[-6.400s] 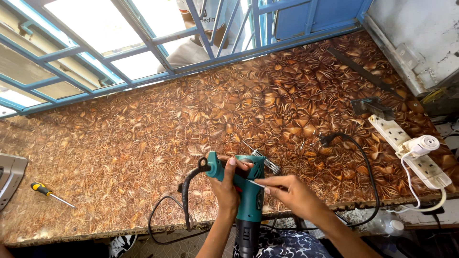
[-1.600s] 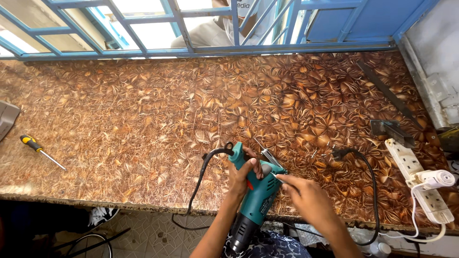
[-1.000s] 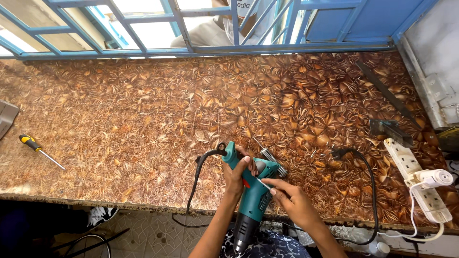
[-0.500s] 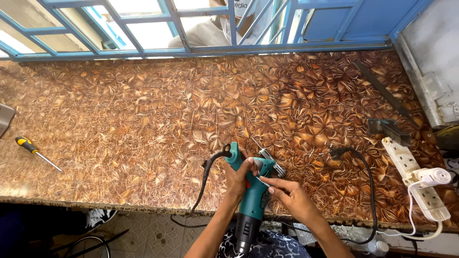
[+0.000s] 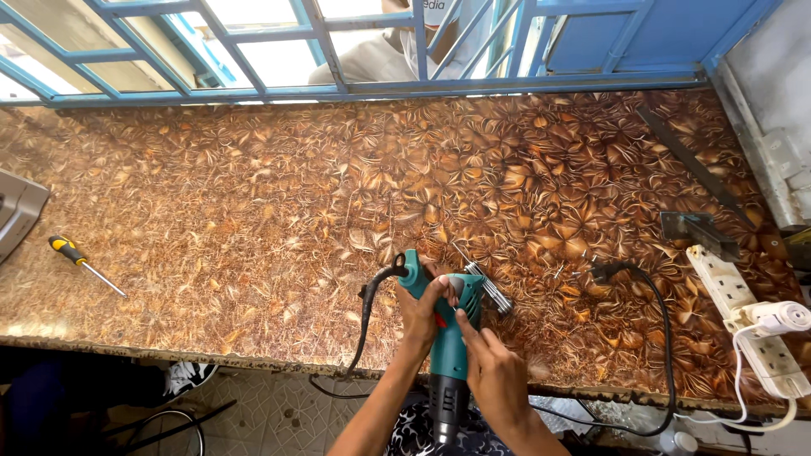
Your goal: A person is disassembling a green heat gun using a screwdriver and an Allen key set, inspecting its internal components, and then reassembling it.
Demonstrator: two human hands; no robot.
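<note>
A teal electric drill (image 5: 452,350) lies over the near edge of the brown patterned counter (image 5: 279,211), its black chuck end pointing toward me. My left hand (image 5: 425,306) grips the drill's handle near the cord end. My right hand (image 5: 490,376) rests on the drill's body, fingers on its side. A black power cord (image 5: 368,304) loops from the handle down over the counter edge. A small metal piece (image 5: 490,289) lies just beyond the drill.
A yellow-and-black screwdriver (image 5: 83,262) lies at the left, a grey case corner (image 5: 17,211) beyond it. A white power strip (image 5: 743,317) with a white plug sits at the right, a black plug and cable (image 5: 650,312) nearby. Blue window bars (image 5: 355,51) run along the back.
My right hand has moved from the drill's front end back onto its body. The drill has tilted slightly; my left hand keeps its grip.
</note>
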